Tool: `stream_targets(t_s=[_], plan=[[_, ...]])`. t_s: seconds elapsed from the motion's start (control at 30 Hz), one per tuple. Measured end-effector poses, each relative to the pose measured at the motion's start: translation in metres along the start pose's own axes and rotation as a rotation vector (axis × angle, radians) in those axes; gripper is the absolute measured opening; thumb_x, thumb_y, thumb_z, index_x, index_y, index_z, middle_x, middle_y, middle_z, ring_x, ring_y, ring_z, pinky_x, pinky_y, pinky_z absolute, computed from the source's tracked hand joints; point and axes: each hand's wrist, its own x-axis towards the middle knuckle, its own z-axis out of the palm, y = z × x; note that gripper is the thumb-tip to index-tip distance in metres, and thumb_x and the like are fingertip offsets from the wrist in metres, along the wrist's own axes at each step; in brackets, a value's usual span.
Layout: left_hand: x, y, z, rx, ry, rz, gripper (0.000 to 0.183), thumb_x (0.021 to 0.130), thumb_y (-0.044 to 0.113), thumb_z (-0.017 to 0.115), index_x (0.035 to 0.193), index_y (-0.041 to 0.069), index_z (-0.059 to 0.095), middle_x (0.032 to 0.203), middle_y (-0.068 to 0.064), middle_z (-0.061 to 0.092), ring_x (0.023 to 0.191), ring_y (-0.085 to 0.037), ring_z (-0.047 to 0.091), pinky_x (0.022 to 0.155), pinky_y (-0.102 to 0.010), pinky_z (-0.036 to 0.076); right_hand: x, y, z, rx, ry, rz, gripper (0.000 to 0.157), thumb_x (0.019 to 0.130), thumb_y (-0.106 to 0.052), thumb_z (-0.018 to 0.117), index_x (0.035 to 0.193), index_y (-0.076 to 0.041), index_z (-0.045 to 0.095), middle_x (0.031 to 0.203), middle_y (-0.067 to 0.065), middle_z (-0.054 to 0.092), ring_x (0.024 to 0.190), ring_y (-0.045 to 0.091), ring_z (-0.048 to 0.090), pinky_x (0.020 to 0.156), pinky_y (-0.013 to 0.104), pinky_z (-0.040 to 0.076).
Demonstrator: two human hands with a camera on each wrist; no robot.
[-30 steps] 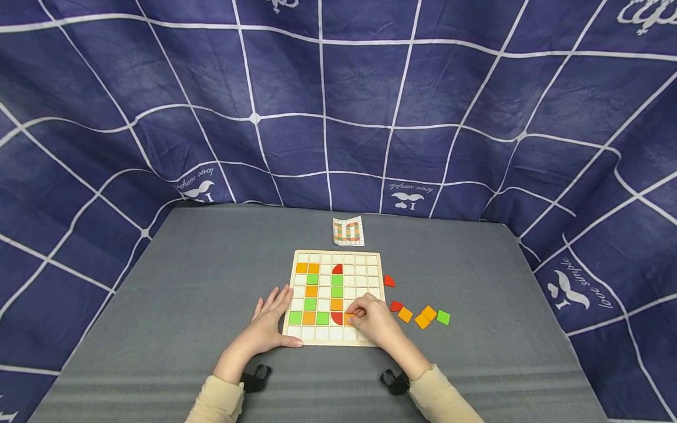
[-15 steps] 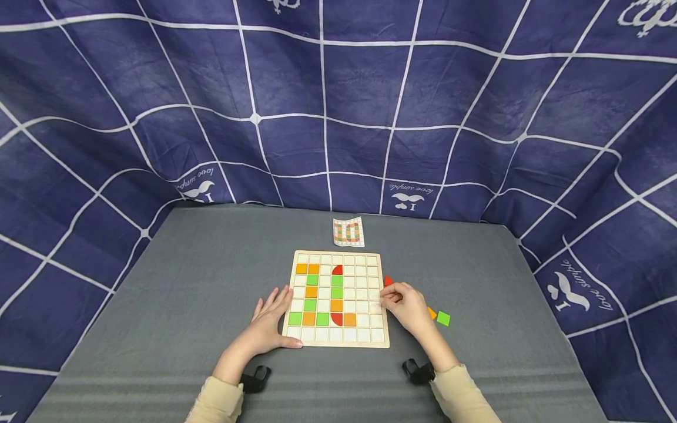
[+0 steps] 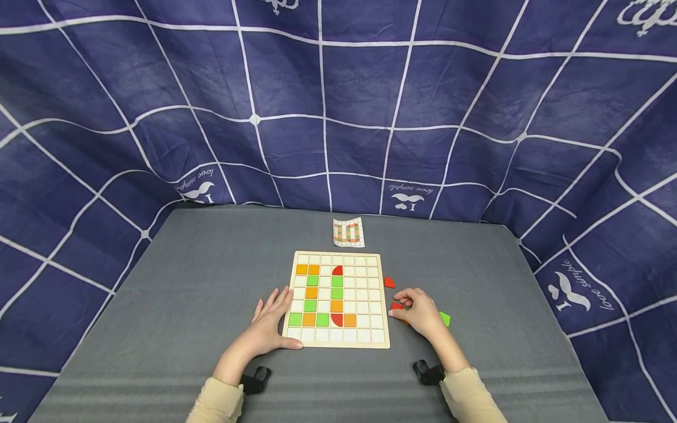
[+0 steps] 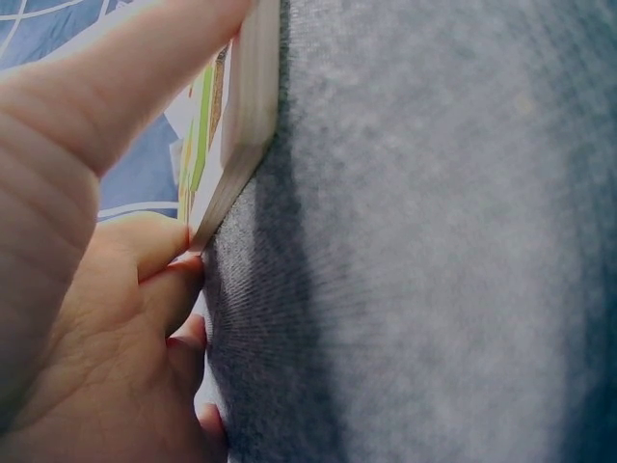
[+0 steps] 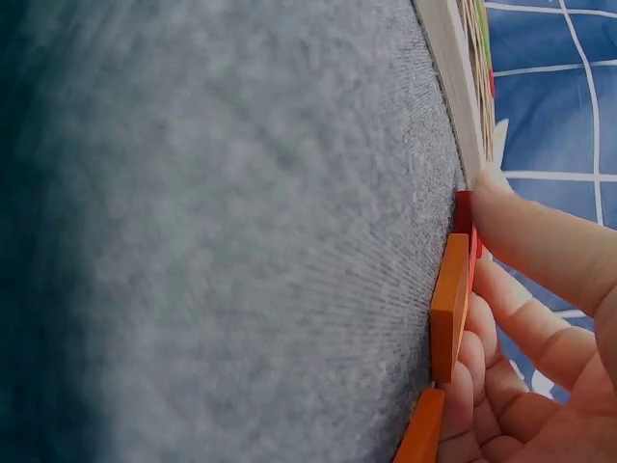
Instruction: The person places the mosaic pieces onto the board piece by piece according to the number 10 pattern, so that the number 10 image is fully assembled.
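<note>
A wooden grid board [image 3: 338, 346] lies on the grey table with orange and green square tiles and red quarter-round tiles in some cells. My left hand [image 3: 270, 323] rests at its front left corner, thumb along the front edge and straight fingers by the left edge. Just off the board's right side, my right hand [image 3: 420, 311] reaches over a loose red quarter-round tile [image 3: 396, 306]. The thumb touches this tile in the right wrist view, and the index finger is close by. Orange tiles [image 5: 449, 309] lie under that hand, mostly hidden in the head view.
Another red quarter-round tile [image 3: 389, 282] lies by the board's right edge. A green tile [image 3: 445, 318] shows behind my right hand. Beyond the board lies a small pattern card [image 3: 348, 232]. A blue cloth [image 3: 349, 147] with white lines hangs around the table.
My right hand has left an orange tile in the cell right of the lower red one. It has moved right, off the board, to the loose red tile. My left hand stays put.
</note>
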Motion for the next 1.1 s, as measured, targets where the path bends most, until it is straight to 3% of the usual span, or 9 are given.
stream_targets(t_s=[0.33, 0.57, 0.93, 1.1], plan=[[0.0, 0.0, 0.0, 0.013, -0.005, 0.005, 0.125, 0.058, 0.033, 0.095, 0.155, -0.001, 0.023, 0.164, -0.019, 0.018, 0.151, -0.042, 0.009, 0.119, -0.064, 0.001, 0.0, -0.003, 0.0, -0.054, -0.014, -0.007, 0.025, 0.074, -0.015, 0.086, 0.09, -0.009, 0.068, 0.088, 0.003, 0.057, 0.08, 0.015, 0.05, 0.072, 0.029, 0.042], [0.0, 0.0, 0.0, 0.007, 0.002, 0.009, 0.125, 0.058, 0.032, 0.095, 0.155, -0.001, 0.024, 0.163, -0.019, 0.019, 0.151, -0.042, 0.01, 0.119, -0.064, 0.001, -0.003, -0.003, 0.003, -0.052, 0.002, -0.023, 0.027, 0.074, -0.011, 0.085, 0.086, -0.011, 0.061, 0.084, 0.001, 0.062, 0.078, 0.013, 0.055, 0.069, 0.029, 0.045], [0.0, -0.002, 0.001, 0.013, -0.002, 0.003, 0.125, 0.058, 0.032, 0.095, 0.155, -0.001, 0.023, 0.163, -0.018, 0.018, 0.152, -0.042, 0.009, 0.119, -0.064, 0.0, -0.006, -0.013, -0.003, 0.048, 0.04, -0.057, 0.015, 0.079, -0.005, 0.08, 0.086, -0.013, 0.069, 0.081, -0.001, 0.068, 0.076, 0.01, 0.063, 0.065, 0.024, 0.051], [0.001, -0.002, 0.001, 0.01, -0.001, 0.003, 0.125, 0.058, 0.033, 0.095, 0.155, -0.001, 0.024, 0.163, -0.018, 0.018, 0.152, -0.042, 0.009, 0.119, -0.064, 0.0, -0.009, -0.025, 0.0, 0.157, 0.035, -0.078, 0.016, 0.077, -0.005, 0.081, 0.088, -0.013, 0.072, 0.08, -0.001, 0.07, 0.071, 0.007, 0.063, 0.06, 0.021, 0.051]])
